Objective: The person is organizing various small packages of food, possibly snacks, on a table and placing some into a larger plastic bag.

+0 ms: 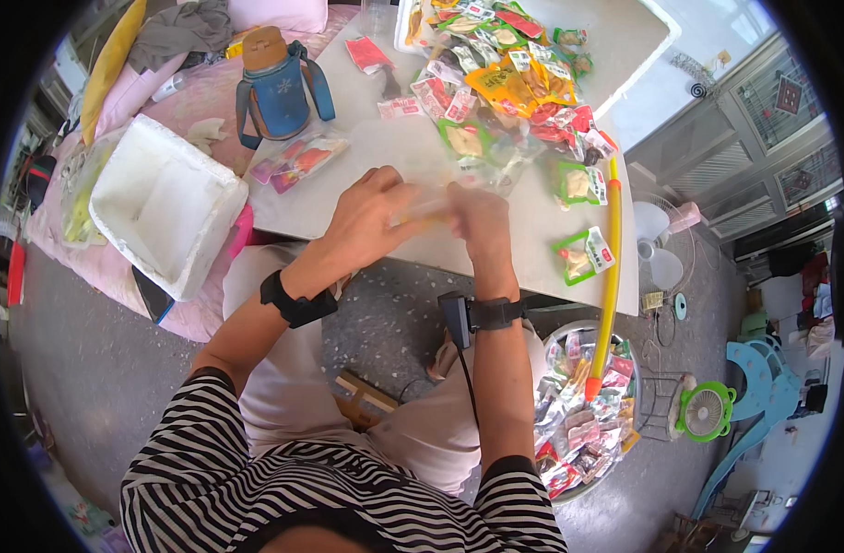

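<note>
A clear plastic bag point(432, 197), blurred by motion, is stretched between my two hands above the near part of the table. My left hand point(368, 220) grips its left side between thumb and fingers. The other side is pinched in my right hand point(482, 216), whose fingertips are blurred. More clear film point(515, 162) spreads just beyond my right hand, over small snack packets. Close by lies a green-edged packet point(465, 140) with pale food inside. Two similar packets, one upper point(578, 184) and one lower point(582, 254), lie right of my right hand.
A heap of snack packets point(525, 76) spills from a white foam box lid point(643, 55). At left stand a blue bottle point(280, 97) and a white foam box point(162, 200). A yellow tube point(610, 276) crosses the table's right edge above a metal basin point(637, 387) of packets.
</note>
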Demonstrator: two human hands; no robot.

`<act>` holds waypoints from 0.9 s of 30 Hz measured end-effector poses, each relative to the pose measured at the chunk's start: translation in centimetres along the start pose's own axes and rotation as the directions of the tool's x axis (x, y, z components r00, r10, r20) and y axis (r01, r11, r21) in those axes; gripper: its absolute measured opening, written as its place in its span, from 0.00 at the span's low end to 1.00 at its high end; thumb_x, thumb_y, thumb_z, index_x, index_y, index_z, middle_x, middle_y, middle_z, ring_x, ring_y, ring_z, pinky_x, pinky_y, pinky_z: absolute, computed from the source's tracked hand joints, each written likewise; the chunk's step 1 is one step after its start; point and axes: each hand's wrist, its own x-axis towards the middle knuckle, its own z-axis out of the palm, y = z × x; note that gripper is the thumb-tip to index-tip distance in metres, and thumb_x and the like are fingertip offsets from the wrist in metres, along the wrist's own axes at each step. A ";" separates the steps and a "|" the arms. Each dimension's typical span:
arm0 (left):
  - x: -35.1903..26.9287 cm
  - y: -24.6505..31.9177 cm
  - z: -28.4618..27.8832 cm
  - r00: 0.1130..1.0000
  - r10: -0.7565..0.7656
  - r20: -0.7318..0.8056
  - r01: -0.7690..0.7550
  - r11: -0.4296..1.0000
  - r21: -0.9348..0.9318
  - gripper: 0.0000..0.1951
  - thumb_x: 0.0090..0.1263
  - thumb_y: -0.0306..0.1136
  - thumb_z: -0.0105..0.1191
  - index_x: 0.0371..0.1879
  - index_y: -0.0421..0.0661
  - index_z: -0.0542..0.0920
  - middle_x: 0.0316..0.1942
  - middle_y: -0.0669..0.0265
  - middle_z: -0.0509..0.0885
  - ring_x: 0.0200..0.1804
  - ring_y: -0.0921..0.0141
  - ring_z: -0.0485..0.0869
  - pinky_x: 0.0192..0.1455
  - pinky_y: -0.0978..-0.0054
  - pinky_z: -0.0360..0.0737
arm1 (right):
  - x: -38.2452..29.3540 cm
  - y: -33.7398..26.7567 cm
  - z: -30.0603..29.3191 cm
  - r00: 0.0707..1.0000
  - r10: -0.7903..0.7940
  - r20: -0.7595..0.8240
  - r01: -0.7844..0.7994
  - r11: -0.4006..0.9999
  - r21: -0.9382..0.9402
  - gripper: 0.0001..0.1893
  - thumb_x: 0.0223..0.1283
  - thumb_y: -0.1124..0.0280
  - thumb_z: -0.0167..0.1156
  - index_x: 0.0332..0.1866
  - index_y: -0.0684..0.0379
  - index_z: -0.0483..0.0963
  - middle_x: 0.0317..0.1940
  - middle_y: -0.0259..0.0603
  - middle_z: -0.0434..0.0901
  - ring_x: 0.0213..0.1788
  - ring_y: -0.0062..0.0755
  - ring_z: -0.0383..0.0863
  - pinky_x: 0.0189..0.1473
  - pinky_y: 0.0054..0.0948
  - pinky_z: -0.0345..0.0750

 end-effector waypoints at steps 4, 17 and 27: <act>-1.4 -2.0 1.8 0.997 0.059 -0.059 -0.047 0.980 0.193 0.12 0.48 0.26 0.62 0.32 0.40 0.79 0.27 0.61 0.75 0.33 0.60 0.76 0.34 0.66 0.74 | 0.3 -0.3 0.6 1.000 0.029 -0.009 -0.029 0.999 -0.029 0.14 0.56 0.64 0.61 0.24 0.65 0.75 0.15 0.37 0.76 0.12 0.19 0.68 0.14 0.18 0.63; -1.2 -6.4 1.2 0.846 -0.399 -0.352 0.333 0.913 -0.234 0.07 0.51 0.21 0.61 0.20 0.38 0.74 0.20 0.62 0.75 0.22 0.69 0.75 0.25 0.74 0.70 | 0.6 1.9 0.6 0.894 -0.439 -0.091 0.158 0.497 -0.854 0.27 0.48 0.48 0.63 0.38 0.67 0.75 0.25 0.48 0.80 0.28 0.44 0.80 0.34 0.39 0.76; -1.6 -5.3 2.1 0.842 -0.513 -0.168 0.485 0.856 -0.181 0.10 0.52 0.26 0.64 0.22 0.39 0.73 0.17 0.60 0.75 0.19 0.68 0.73 0.24 0.73 0.70 | 1.2 2.7 2.5 0.967 -0.251 -0.042 0.087 0.484 -0.871 0.25 0.46 0.48 0.64 0.35 0.62 0.73 0.33 0.50 0.79 0.36 0.50 0.80 0.38 0.40 0.76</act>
